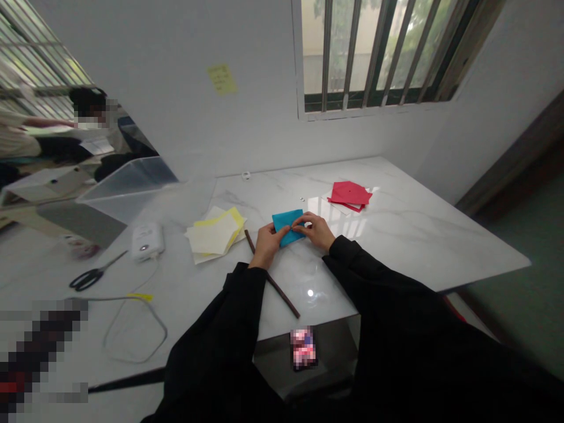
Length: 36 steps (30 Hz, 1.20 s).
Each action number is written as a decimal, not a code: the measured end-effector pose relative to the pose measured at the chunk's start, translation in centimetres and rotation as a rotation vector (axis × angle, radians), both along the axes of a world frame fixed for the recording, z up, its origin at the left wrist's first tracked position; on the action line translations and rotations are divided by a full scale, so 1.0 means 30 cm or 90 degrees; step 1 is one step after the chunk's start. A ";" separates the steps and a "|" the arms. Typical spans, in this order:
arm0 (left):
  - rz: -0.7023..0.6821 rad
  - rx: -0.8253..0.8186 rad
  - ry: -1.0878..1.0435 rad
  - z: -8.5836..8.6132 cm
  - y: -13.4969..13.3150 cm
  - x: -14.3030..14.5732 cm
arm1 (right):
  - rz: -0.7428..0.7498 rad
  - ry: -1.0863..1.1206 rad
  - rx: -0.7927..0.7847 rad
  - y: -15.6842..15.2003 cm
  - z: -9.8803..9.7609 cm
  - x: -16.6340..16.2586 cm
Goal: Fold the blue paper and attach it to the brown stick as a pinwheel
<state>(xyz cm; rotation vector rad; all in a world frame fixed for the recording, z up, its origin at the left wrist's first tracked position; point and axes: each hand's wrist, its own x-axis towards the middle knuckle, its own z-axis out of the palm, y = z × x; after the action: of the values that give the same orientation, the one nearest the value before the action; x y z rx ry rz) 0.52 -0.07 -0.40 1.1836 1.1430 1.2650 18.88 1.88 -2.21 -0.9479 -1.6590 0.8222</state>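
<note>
Blue paper (287, 226) lies on the white marble table (396, 229), pinched at its near edge by the fingertips of the left hand (267, 242) and right hand (317, 230). A brown stick (282, 294) passes under the left wrist; yellow sheets (215, 236) sit just left, red paper (349, 194) farther right.

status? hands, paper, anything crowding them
Left hand and right hand both pinching the blue paper on the table. Brown stick beside left wrist, yellow sheets left, red sheets beyond.
</note>
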 end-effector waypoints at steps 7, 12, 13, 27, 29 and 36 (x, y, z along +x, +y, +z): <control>0.001 0.013 0.017 0.008 -0.006 0.002 | -0.023 -0.029 0.000 -0.007 0.011 -0.004; 0.014 0.019 0.033 0.006 -0.003 0.003 | -0.044 -0.051 -0.002 -0.012 0.022 -0.008; 0.017 0.021 0.035 0.005 -0.002 0.004 | -0.047 -0.053 -0.004 -0.013 0.024 -0.009; -0.002 0.025 0.037 0.017 -0.009 0.009 | -0.079 -0.078 -0.028 -0.021 0.033 -0.014; -0.006 0.026 0.033 0.018 -0.011 0.009 | -0.085 -0.079 -0.040 -0.022 0.034 -0.014; -0.027 0.030 0.023 0.013 -0.009 0.007 | -0.085 -0.061 -0.062 -0.023 0.031 -0.017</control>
<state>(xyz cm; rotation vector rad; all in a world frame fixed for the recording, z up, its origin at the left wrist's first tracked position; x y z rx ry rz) 0.74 -0.36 -0.01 1.2637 1.1135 1.2498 18.37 1.18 -1.30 -1.1690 -1.6290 0.7832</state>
